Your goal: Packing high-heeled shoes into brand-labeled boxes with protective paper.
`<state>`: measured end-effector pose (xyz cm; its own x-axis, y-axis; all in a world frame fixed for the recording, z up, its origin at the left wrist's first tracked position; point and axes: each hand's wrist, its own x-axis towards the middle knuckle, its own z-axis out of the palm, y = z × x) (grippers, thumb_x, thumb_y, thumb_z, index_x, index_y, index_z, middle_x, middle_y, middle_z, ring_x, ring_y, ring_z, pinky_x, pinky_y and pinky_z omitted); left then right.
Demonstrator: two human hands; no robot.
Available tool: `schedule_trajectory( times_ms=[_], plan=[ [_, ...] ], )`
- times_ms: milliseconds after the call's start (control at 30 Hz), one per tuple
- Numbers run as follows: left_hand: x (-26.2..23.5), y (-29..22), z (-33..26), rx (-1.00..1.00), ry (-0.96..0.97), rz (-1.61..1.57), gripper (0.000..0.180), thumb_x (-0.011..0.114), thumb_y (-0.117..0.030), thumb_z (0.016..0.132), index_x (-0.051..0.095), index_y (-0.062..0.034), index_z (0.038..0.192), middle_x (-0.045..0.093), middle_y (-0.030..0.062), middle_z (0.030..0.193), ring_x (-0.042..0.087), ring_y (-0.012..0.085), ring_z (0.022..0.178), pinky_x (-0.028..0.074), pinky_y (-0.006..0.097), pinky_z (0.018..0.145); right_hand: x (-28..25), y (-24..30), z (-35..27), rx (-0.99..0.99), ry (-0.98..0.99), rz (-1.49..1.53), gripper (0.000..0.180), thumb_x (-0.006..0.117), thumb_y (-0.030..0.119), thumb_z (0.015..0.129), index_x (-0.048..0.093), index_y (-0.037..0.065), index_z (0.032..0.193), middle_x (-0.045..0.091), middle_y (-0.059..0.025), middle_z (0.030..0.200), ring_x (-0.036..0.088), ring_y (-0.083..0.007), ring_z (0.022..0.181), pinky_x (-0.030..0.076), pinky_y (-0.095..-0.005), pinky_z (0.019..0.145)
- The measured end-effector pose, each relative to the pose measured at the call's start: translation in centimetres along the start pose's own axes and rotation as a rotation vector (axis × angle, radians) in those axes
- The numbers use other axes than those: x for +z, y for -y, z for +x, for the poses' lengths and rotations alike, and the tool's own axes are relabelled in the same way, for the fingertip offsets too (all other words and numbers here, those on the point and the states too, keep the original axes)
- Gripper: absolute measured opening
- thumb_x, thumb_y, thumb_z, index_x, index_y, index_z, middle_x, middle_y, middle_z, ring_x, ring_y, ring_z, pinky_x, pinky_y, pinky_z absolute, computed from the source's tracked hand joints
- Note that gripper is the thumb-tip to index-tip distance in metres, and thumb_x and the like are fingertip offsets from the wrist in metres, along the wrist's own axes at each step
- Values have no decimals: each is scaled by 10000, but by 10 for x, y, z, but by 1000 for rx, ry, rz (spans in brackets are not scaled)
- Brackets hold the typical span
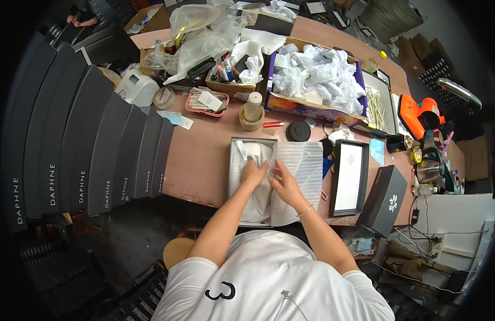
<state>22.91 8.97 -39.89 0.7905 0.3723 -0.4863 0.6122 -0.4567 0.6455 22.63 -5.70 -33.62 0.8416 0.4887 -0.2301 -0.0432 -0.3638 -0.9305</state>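
A grey shoe box lies open on the table before me, lined with white tissue paper. Inside it, my left hand has its fingers bent down onto crumpled tissue near the upper part. Whatever the tissue covers is hidden. My right hand hovers at the box's right edge, fingers apart and holding nothing. Beneath it, a translucent foam sheet spreads out over the right side of the box and beyond.
Stacked dark shoe boxes rise at the left. Right of the foam sit an upright-edged box lid and a tilted dark box. Behind are a pump bottle, a round black lid and a carton of crumpled paper.
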Motion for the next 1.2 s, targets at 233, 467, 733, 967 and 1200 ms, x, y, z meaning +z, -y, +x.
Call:
schedule_trajectory(
  times_ms=[233,467,733,967,1200],
  plan=[
    [1,9,0,-19,-92,-231,433,631,-350,832,598,54,985,642,284,955,626,416,923,479,452,806,-12,-6,4,195,16,528,605,558,36,906,282,22,1445,372,-158,1431,454,-246,1259,413,-334,1014],
    [-33,44,-30,276,51,-810,349,598,-323,928,611,25,952,598,35,768,505,89,712,440,274,639,-15,3,5,155,87,508,646,618,131,907,280,21,1446,365,-159,1437,429,-251,1274,399,-358,1027],
    [-40,28,-29,12,58,-336,354,616,-252,907,578,8,1145,589,18,875,521,84,773,435,249,688,-8,8,-12,59,-4,334,553,633,157,902,390,-1,1373,455,-150,1355,486,-235,1209,468,-337,937],
    [-61,9,-44,50,61,-889,457,599,-139,873,482,32,1280,588,89,1074,568,184,944,454,302,818,-89,-2,-79,240,-95,390,345,586,111,918,529,5,1241,608,-98,1133,623,-153,903,522,-273,748],
    [-62,33,-52,327,-188,-576,363,523,-97,905,515,75,1225,549,148,1225,535,218,1121,390,298,986,-100,-47,-125,566,258,-6,335,570,133,914,551,-36,1203,666,-111,873,633,-124,693,533,-257,600]
  ],
)
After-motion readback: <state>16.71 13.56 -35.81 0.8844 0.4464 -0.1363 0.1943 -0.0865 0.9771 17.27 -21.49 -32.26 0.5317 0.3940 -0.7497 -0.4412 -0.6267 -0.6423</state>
